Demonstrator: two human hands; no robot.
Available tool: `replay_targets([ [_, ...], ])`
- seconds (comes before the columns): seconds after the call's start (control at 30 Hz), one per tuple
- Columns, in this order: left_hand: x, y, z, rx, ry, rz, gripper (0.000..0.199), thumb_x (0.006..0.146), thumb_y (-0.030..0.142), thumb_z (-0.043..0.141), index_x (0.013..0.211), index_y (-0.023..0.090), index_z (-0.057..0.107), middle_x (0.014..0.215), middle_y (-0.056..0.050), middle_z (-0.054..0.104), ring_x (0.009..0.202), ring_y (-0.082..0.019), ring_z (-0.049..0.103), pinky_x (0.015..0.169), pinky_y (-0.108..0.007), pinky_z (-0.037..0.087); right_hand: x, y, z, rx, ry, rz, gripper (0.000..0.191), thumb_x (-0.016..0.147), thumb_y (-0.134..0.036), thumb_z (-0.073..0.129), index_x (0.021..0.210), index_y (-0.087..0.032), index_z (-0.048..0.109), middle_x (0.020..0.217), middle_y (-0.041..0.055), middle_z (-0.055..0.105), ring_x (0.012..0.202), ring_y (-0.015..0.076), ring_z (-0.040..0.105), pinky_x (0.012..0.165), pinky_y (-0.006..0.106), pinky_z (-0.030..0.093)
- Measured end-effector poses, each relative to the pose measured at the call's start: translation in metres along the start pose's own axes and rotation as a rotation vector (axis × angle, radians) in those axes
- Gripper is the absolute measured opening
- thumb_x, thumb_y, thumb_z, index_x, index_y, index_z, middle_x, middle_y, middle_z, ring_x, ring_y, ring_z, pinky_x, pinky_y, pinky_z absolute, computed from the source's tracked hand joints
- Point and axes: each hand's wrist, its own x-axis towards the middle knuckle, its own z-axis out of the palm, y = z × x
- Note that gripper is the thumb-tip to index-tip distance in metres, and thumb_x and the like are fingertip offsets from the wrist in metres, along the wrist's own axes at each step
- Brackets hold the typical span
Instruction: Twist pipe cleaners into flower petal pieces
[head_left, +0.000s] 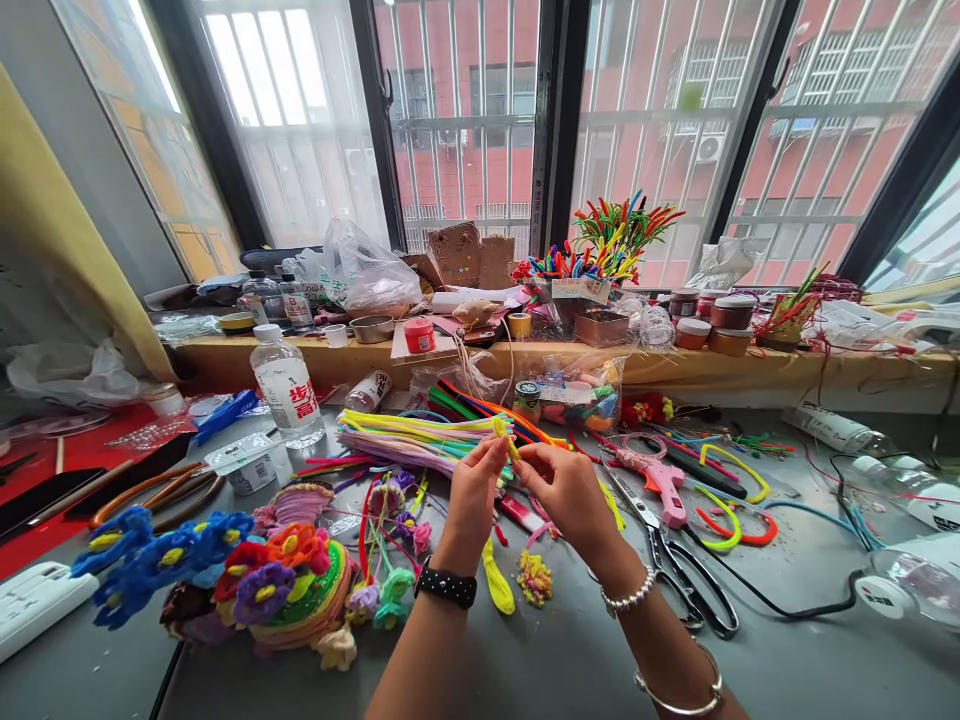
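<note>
Bare forearms [409,665] reach over the grey table [547,670], both hands meeting at a small yellow fuzzy strip [500,428].

From the left, blue fuzzy flowers [169,553] lie beside a round striped piece [326,605] bearing red, orange and purple blooms [264,590]; a labelled bottle [289,390] stands upright behind. Next, the left hand [474,490], a black band [446,583] at its wrist, has thumb and fingertips pinched together on the yellow fuzzy strip, held up before a bundle of pastel pipe cleaners [405,437]. Opposite, the right hand [562,492] pinches the same strip between thumb and forefinger. Farther right, black-handled scissors [654,530] lie near a pink glue gun [664,483].
</note>
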Motion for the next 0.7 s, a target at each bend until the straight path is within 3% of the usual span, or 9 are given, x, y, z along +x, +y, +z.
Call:
replay_targets([
  [0.07, 0.000, 0.000, 0.000, 0.013, 0.011, 0.009, 0.010, 0.054, 0.020, 0.070, 0.061, 0.014, 0.065, 0.068, 0.001, 0.059, 0.068, -0.008, 0.051, 0.072, -0.020, 0.037, 0.000, 0.001, 0.001, 0.019, -0.009, 0.026, 0.020, 0.075, -0.029, 0.049, 0.076, -0.016, 0.065, 0.063, 0.0039, 0.065, 0.054, 0.0152, 0.057, 0.053, 0.026, 0.044],
  [0.37, -0.001, 0.001, 0.000, 0.001, -0.042, 0.004, 0.009, 0.057, 0.020, 0.068, 0.061, 0.014, 0.063, 0.067, 0.002, 0.055, 0.061, -0.006, 0.048, 0.067, -0.020, 0.037, 0.005, 0.009, -0.001, 0.616, -0.196, 0.324, 0.026, 0.063, -0.037, 0.062, 0.075, -0.014, 0.065, 0.060, 0.0019, 0.063, 0.054, 0.0150, 0.060, 0.051, 0.025, 0.049],
  [0.6, -0.004, 0.003, 0.000, -0.021, -0.096, -0.030, 0.010, 0.062, 0.022, 0.065, 0.061, 0.013, 0.061, 0.062, 0.003, 0.052, 0.057, -0.005, 0.046, 0.062, -0.019, 0.037, 0.004, 0.016, 0.000, 0.819, -0.301, 0.382, 0.024, 0.064, -0.035, 0.064, 0.076, -0.014, 0.065, 0.058, -0.0006, 0.061, 0.051, 0.0104, 0.059, 0.051, 0.021, 0.046],
  [0.7, -0.004, 0.003, 0.001, -0.026, -0.080, -0.008, 0.010, 0.062, 0.022, 0.065, 0.060, 0.013, 0.061, 0.062, 0.003, 0.053, 0.057, -0.006, 0.046, 0.063, -0.019, 0.037, 0.004, 0.018, 0.000, 0.832, -0.290, 0.382, 0.025, 0.065, -0.034, 0.063, 0.079, -0.014, 0.065, 0.063, 0.0009, 0.063, 0.052, 0.0094, 0.059, 0.053, 0.021, 0.046],
])
